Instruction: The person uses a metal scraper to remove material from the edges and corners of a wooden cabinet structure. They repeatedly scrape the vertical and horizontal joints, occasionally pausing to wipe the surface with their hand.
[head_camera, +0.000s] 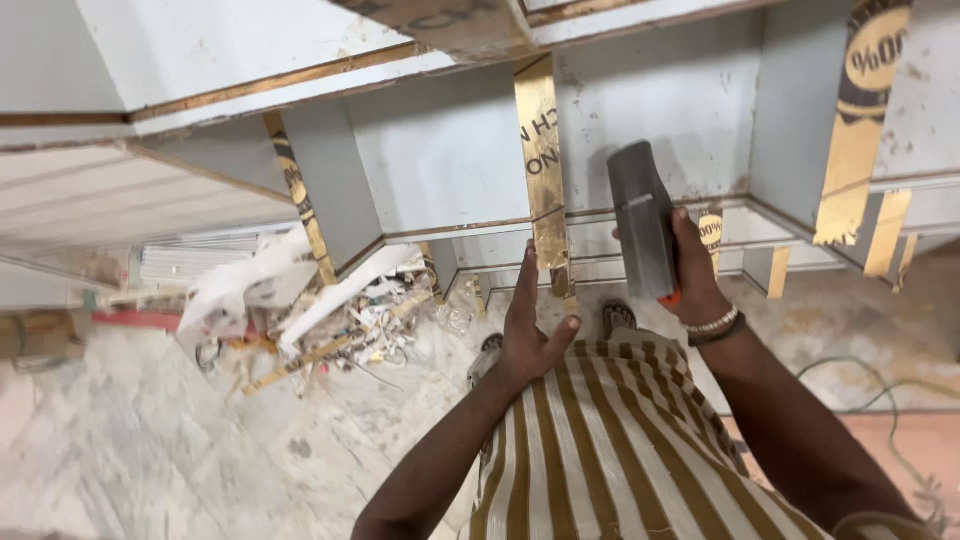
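Right hand (697, 270) grips a grey rectangular block (640, 220), perhaps plastic; left hand (527, 335) open on gold strip (542, 170).

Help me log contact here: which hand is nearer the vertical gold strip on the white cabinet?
Left. The left hand has its fingers on the gold strip; the right hand is off to its right, holding a grey tool.

This looks like a room being fitted out with new furniture, a carpentry job site rather than a finished home. A white cabinet (450, 160) stands unfinished, with strips of gold protective tape (541, 160) peeling from its panels. Torn paper and plastic scraps (330, 310) lie heaped on the dusty marble floor (140, 440), and a green cable (880, 390) trails across it.
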